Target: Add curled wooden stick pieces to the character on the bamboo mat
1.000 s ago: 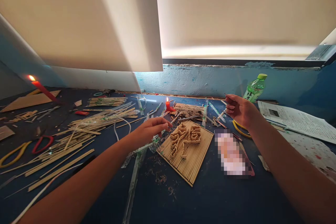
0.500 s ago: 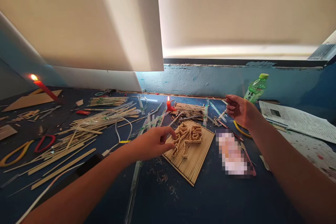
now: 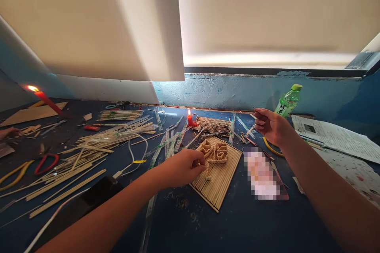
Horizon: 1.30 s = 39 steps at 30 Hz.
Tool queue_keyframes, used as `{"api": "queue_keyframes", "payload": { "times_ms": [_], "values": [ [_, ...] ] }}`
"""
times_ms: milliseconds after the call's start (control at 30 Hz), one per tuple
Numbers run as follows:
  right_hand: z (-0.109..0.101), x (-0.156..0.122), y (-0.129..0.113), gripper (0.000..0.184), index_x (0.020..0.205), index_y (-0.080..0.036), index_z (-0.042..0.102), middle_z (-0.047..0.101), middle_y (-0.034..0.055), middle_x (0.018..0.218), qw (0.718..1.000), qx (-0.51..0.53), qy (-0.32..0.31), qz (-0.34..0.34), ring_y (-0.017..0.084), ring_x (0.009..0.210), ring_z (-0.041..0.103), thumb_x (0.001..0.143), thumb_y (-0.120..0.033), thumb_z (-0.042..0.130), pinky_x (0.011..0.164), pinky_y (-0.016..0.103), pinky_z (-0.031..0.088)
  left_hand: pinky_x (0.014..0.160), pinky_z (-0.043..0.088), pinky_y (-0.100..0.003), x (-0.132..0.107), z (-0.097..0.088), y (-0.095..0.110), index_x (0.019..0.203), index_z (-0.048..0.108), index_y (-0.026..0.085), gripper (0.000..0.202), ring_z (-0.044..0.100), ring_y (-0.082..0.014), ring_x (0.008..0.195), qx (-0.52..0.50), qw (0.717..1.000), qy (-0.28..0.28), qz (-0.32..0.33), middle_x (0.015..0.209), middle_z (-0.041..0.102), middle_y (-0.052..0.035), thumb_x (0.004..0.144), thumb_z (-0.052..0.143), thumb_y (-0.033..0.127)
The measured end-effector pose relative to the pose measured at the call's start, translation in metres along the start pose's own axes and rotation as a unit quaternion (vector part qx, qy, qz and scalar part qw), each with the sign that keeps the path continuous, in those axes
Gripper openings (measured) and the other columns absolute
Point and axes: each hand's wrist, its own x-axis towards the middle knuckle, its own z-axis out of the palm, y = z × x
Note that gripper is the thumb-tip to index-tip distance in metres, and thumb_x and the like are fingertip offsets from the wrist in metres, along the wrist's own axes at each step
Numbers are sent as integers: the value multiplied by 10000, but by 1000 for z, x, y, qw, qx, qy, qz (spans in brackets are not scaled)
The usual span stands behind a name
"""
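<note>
My left hand [image 3: 184, 167] has its thumb and fingertips closed at the left side of a raised figure made of short wooden pieces [image 3: 218, 154]. The fingers hide that side of the figure. It stands on a square mat of wooden sticks [image 3: 221, 189] lying at an angle on the dark blue table. Held up to the right, beyond the mat, my right hand [image 3: 269, 124] pinches something tiny near its fingertips, too small to name. A lit red candle [image 3: 190, 119] stands behind the mat, between my two hands.
Loose sticks [image 3: 68, 170] and plastic wrappers [image 3: 170, 142] cover the left and middle. A phone [image 3: 264, 174], a green-capped bottle [image 3: 287, 101] and printed paper [image 3: 335, 134] lie or stand right. Far left are another lit candle [image 3: 49, 102], pliers [image 3: 46, 162] and another person's hand [image 3: 7, 132].
My left hand has moved slightly right, and its thumb and fingers have closed at the figure's left side. My right hand stays raised. Another person's hand has appeared at the left edge.
</note>
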Motion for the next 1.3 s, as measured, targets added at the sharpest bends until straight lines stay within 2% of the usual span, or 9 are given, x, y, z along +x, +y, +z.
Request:
{"api": "queue_keyframes", "payload": {
  "times_ms": [133, 233, 367, 500, 567, 667, 767, 1033, 1300],
  "values": [
    [2, -2, -1, 139, 736, -184, 641, 569, -23, 689, 1000, 7, 3, -4, 51, 475, 357, 705, -205, 775, 361, 203, 337, 496, 306, -242, 3, -9, -3, 847, 626, 196, 254, 368, -101, 527, -168, 985, -18, 21, 644, 454, 38, 875, 601, 447],
    [4, -4, -2, 123, 744, -172, 654, 558, -21, 687, 1000, 14, 1, -4, 48, 484, 350, 714, -199, 770, 362, 190, 336, 514, 351, -222, 3, -21, -3, 821, 621, 179, 182, 404, -84, 546, -398, 916, 18, 41, 676, 482, 26, 851, 674, 351],
    [4, -3, -2, 136, 729, -173, 645, 558, -26, 687, 1000, 14, 4, -1, 46, 475, 342, 706, -191, 778, 363, 196, 347, 828, 496, -309, -5, -41, 5, 903, 631, 181, 83, 612, -187, 976, -556, 821, 92, 88, 1074, 645, -79, 909, 577, 245],
    [0, 1, 0, 158, 717, -174, 633, 571, -30, 697, 1000, 16, -2, 0, 42, 465, 351, 697, -194, 788, 359, 203, 348, 614, 490, -193, -20, -67, 15, 830, 567, 174, 139, 542, -62, 540, -690, 684, 151, 179, 630, 540, 37, 929, 478, 130],
    [-1, 3, 2, 151, 737, -174, 645, 576, -30, 697, 1000, 15, -2, -2, 41, 461, 357, 699, -199, 789, 361, 203, 354, 478, 404, -158, -25, -80, 15, 825, 541, 168, 178, 440, -37, 435, -692, 664, 191, 210, 554, 445, 66, 943, 425, 104],
    [-2, 4, 3, 140, 771, -173, 664, 578, -28, 692, 1000, 7, 1, 1, 40, 461, 367, 707, -205, 784, 368, 199, 363, 411, 310, -181, -26, -95, 7, 753, 475, 186, 200, 331, -54, 397, -587, 721, 311, 200, 530, 319, 77, 928, 392, 134],
    [-2, 5, 3, 139, 772, -183, 663, 586, -25, 695, 1000, 2, 1, 2, 43, 460, 373, 709, -212, 783, 364, 200, 360, 444, 320, -194, -18, -101, -9, 711, 398, 215, 225, 311, -87, 416, -272, 839, 467, 60, 542, 247, 69, 919, 321, 253],
    [-9, 9, 6, 155, 790, -184, 667, 594, -21, 697, 1000, 1, -11, 4, 50, 456, 381, 699, -216, 789, 372, 217, 374, 542, 333, -278, -8, -86, -60, 538, 593, 215, 146, 548, -207, 572, 22, 926, 355, -127, 521, 566, -22, 557, 723, 277],
    [-8, 10, 6, 159, 782, -193, 664, 606, -19, 705, 1000, -7, -3, 3, 54, 458, 385, 697, -233, 791, 373, 225, 368, 597, 337, -319, -6, -62, -16, 732, 670, 222, 266, 557, -218, 641, 118, 939, 316, -63, 683, 665, -49, 808, 589, 464]
  ]
}}
